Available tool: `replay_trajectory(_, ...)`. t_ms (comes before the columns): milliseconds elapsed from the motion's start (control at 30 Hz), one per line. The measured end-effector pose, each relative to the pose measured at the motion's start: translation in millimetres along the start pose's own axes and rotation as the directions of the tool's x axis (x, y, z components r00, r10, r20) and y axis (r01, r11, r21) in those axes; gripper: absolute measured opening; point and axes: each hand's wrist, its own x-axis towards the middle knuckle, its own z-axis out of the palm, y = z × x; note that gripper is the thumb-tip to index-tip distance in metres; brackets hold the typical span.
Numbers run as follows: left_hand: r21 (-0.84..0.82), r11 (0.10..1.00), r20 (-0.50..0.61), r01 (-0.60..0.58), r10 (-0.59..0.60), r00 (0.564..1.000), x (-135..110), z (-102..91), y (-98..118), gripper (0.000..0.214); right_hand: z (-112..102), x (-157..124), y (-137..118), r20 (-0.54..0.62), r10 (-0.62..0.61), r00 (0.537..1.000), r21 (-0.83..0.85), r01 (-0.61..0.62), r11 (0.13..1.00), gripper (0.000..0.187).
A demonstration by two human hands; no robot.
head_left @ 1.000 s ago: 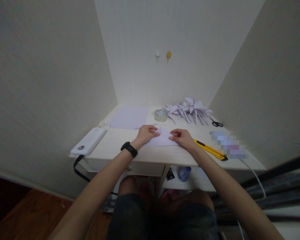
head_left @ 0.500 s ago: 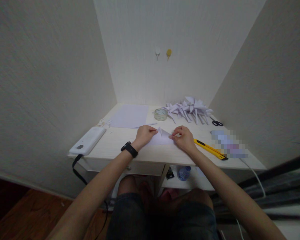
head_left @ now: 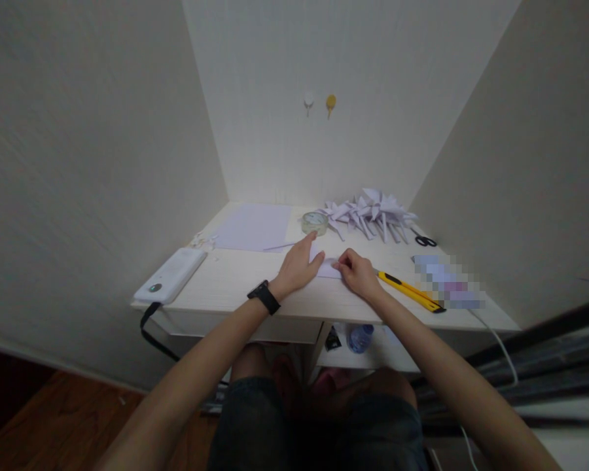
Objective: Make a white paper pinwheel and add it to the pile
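Note:
A small sheet of white paper (head_left: 328, 270) lies on the desk between my hands, partly hidden by them. My left hand (head_left: 299, 263) rests flat over its left part, fingers stretched out and thumb apart. With thumb and fingertips, my right hand (head_left: 355, 269) pinches the paper's right edge. Just beyond my left fingertips stands a roll of clear tape (head_left: 315, 223). A yellow utility knife (head_left: 410, 290) lies to the right of my right hand.
Several folded paper pinwheels (head_left: 373, 212) are heaped at the back right, near black scissors (head_left: 426, 241). A larger paper sheet (head_left: 252, 226) and a thin paper stick (head_left: 279, 246) lie back left. A white device (head_left: 171, 276) sits at the left edge; a blurred-out object (head_left: 446, 281) lies right.
My left hand has let go of its pinch and moved right and forward, flattening out over the paper. The raised fold now lies lower. My right hand keeps its pinch.

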Motion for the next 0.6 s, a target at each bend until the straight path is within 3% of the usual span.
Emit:
replay_trajectory(100,-0.163,0.984,0.049,0.068,-0.061,0.997,7,-1.1,-7,0.043,-2,-1,-1,-0.036,0.01,0.999,0.027,-0.009,1.0,0.013)
replay_trajectory(200,-0.246,0.964,0.003,0.102,-0.105,0.994,11,-5.7,-15,0.045,-3,-3,-3,-0.071,-0.004,0.997,0.024,0.006,1.0,0.014)
replay_trajectory(333,-0.331,0.924,-0.002,0.193,-0.205,0.979,10,-11.1,-18,0.072,-4,-4,-5,-0.084,-0.01,0.996,0.007,0.011,1.0,0.014)
replay_trajectory(400,-0.31,0.933,0.01,0.181,-0.187,0.982,11,-13.0,-17,0.083,-3,-4,-6,-0.078,-0.006,0.997,0.029,0.009,1.0,0.014)
replay_trajectory(467,-0.272,0.95,0.067,0.153,-0.14,0.988,13,-14.6,-15,0.072,-3,-4,-7,-0.081,-0.004,0.997,0.068,0.01,0.998,0.015)
replay_trajectory(600,-0.198,0.969,0.21,0.148,-0.105,0.972,19,-15.8,-14,0.027,-4,-4,-5,-0.088,-0.011,0.996,0.121,0.021,0.992,0.013)
